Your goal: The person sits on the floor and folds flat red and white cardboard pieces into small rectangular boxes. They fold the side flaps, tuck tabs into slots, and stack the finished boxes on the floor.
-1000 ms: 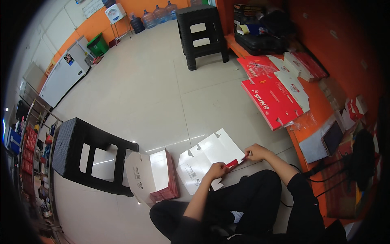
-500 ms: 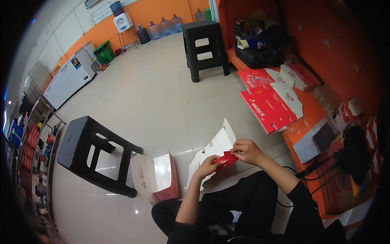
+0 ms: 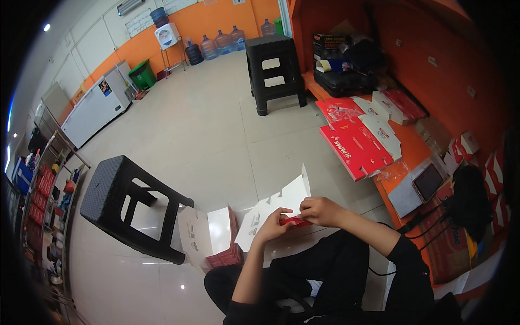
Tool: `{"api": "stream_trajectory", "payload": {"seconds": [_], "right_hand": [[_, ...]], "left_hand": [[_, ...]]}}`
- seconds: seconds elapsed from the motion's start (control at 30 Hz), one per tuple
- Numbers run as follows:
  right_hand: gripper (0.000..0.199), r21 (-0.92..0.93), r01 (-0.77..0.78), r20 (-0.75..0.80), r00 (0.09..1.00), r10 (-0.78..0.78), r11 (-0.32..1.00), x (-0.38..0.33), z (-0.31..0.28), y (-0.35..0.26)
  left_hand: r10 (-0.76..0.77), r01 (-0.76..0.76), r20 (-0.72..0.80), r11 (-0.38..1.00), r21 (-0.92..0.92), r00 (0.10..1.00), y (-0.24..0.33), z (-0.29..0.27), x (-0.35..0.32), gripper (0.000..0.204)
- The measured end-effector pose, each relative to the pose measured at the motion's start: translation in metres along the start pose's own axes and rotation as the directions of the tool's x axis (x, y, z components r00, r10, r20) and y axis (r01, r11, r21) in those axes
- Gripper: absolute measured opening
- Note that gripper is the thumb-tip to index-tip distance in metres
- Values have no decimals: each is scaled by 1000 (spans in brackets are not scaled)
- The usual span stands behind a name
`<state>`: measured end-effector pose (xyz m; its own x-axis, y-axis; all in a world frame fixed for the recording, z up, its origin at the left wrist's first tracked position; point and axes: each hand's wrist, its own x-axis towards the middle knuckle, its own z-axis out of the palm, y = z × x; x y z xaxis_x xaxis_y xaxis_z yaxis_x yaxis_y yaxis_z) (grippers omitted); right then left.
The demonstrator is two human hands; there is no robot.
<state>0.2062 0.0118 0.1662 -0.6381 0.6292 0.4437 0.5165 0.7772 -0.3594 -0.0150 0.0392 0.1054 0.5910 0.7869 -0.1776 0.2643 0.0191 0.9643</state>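
Tiled floor, orange walls: our left hand, right hand pinch carton edge; light, creasable, we judge.

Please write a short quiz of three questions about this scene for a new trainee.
1. True or false: both hands, left hand and right hand, grip the flat white and red carton.
2. What stands on the floor left of the person? A) black plastic stool B) blue bucket C) ladder
3. What colour are the flat boxes stacked at the right?

Key: 1 true; 2 A; 3 red.
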Motion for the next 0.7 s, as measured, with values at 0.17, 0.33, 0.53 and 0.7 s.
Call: {"api": "stream_trajectory", "payload": {"seconds": [0.17,0.33,0.53,0.7], "right_hand": [[15,-204,18,-76,997,-34,979,8,-7,-18],[21,536,-121,-273,912,307,836,-5,30,-105],[56,735,-60,419,824,382,-675,4,95,-171],[38,790,419,240,461,854,-448,22,114,-154]], "left_hand": [[-34,54,89,969,-240,995,-14,-17,5,43],[-126,-18,-153,709,-705,980,12,-21,2,58],[15,-181,-198,475,-861,980,57,-17,-18,59],[122,-358,-344,495,-792,931,53,-24,-31,54]]}}
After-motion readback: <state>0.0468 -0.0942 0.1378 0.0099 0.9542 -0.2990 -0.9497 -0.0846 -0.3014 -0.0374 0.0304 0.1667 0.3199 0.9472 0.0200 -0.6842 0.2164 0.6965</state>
